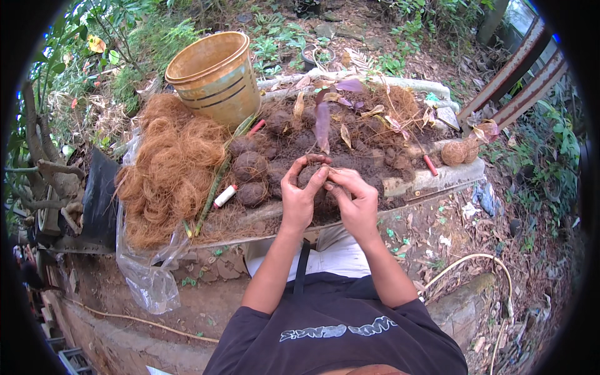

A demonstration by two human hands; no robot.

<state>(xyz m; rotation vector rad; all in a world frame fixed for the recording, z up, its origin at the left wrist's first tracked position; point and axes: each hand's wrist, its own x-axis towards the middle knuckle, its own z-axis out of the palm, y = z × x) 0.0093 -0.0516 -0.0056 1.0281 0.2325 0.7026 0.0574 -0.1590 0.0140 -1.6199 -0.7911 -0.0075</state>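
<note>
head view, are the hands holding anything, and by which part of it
The left hand and right hand hold a dark soil-like clump by its sides; much of it is hidden.

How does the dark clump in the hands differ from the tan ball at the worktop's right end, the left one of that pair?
Colour: the dark clump is deep brown; the tan ball is much lighter.
Pose: the dark clump is held between the left hand and right hand; the tan ball sits untouched on the worktop.
View: fingers cover much of the dark clump; most of the tan ball shows.
</note>
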